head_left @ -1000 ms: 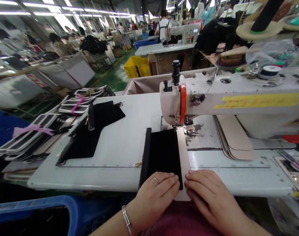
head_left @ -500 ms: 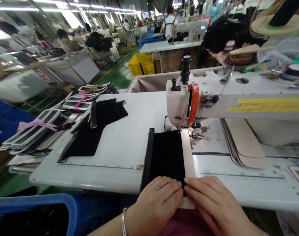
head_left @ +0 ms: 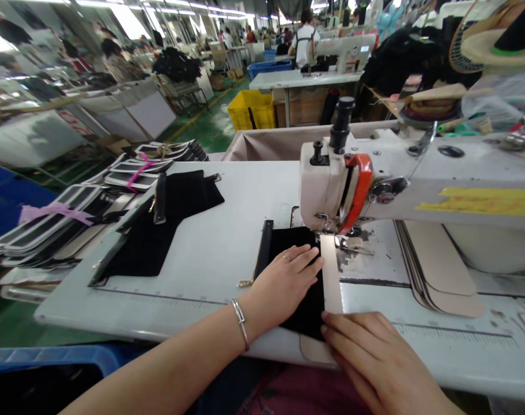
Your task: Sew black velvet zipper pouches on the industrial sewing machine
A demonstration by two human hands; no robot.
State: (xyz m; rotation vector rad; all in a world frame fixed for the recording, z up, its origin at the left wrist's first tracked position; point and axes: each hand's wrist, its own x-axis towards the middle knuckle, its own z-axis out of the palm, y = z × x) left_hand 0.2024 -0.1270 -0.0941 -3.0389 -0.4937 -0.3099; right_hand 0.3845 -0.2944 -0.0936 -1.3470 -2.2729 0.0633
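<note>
A black fabric piece (head_left: pixel 308 311) with a zipper strip (head_left: pixel 263 249) along its left side lies over a beige panel (head_left: pixel 331 276), its far end under the head of the sewing machine (head_left: pixel 327 190). My left hand (head_left: pixel 282 285) rests flat on the black fabric near the machine's foot, fingers spread a little, holding nothing. Fingertips of my right hand (head_left: pixel 374 351) press the near right edge of the fabric and panel; the thumb is hidden, and the fingers lie stretched out close together.
More black zippered pieces (head_left: pixel 145 242) lie on the left of the white table (head_left: pixel 227 230). Tied stacks of panels (head_left: pixel 59 222) stand beyond its left edge. Beige panels (head_left: pixel 444 271) lie under the machine arm. A blue crate (head_left: pixel 102 357) is at lower left.
My left hand has slid forward over the black fabric, up to near the machine's foot. My right hand stays at the near edge. The view has shifted slightly.
</note>
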